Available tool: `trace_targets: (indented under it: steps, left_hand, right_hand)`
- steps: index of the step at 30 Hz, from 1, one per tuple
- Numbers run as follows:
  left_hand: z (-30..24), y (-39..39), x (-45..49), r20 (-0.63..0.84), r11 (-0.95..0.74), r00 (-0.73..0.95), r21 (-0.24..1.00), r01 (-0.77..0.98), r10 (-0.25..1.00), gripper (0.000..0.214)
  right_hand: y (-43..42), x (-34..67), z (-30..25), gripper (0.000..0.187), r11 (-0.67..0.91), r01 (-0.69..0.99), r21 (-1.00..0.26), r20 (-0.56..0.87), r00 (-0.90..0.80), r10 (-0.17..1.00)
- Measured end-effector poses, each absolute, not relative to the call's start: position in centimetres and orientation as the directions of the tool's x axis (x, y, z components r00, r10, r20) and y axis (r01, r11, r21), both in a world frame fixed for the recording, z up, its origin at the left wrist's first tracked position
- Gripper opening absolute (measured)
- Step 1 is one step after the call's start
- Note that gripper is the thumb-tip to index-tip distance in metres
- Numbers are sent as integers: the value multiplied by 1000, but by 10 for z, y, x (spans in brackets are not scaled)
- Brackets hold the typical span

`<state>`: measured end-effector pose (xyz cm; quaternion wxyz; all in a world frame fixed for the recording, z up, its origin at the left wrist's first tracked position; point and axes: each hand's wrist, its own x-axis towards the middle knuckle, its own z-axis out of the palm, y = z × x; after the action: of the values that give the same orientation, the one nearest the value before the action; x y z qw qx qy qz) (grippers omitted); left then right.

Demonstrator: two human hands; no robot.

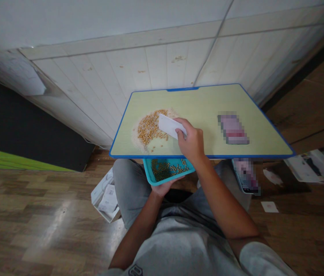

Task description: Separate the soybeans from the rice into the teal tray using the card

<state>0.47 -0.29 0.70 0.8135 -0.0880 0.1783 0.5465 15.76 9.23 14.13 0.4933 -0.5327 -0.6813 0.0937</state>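
Observation:
My right hand (191, 140) grips a flat white card (168, 125) over the table, its far end beside a heap of yellow beans (149, 128). The beans look like soybeans and lie among pale, fine grains (173, 112). Below the table's front edge, my left hand (167, 187) holds a turquoise tray (152, 178) from underneath, with its fingers mostly hidden. Green and yellowish beans (162, 169) lie inside the tray, mainly toward its left side. Part of the tray's far side is covered by the tabletop.
The yellow-green folding table (204, 103) has a blue rim and stands against a white panelled wall (115, 76). A blurred phone-like object (233, 129) lies on its right side. Another phone (245, 176) rests on my thigh. A white box (107, 197) stands on the floor at left.

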Motion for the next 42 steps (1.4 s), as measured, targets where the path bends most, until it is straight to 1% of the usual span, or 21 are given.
trace_targets:
  steps: [3,6,12,18,26,33,37,42]
  left_hand:
    - [8,-3,4,-399,382,332,50,-923,855,81]
    - [7,-3,3,-408,381,326,60,-923,853,80]
    - [3,-2,1,-365,397,344,79,-914,865,83]
    - [6,-2,1,-381,405,344,88,-910,858,82]
    - [15,-3,3,-411,391,331,69,-918,850,78]
    - [15,-3,4,-410,388,328,70,-919,851,78]
    - [13,-3,3,-399,396,338,71,-916,853,76]
    - [16,-3,4,-401,393,329,87,-915,855,75]
  right_hand:
    - [93,156,138,38,448,615,-649,587,31,809]
    - [92,156,138,38,445,619,-647,584,27,811]
    - [90,160,142,37,445,609,-656,584,36,811]
    - [85,163,146,38,480,533,-697,558,-17,829]
    - [80,165,150,37,531,435,-727,573,-40,818]
    - [77,167,149,33,590,329,-738,580,-138,803]
    - [77,169,149,29,605,307,-735,576,-190,795]
    - [78,174,149,28,604,300,-739,580,-175,796]
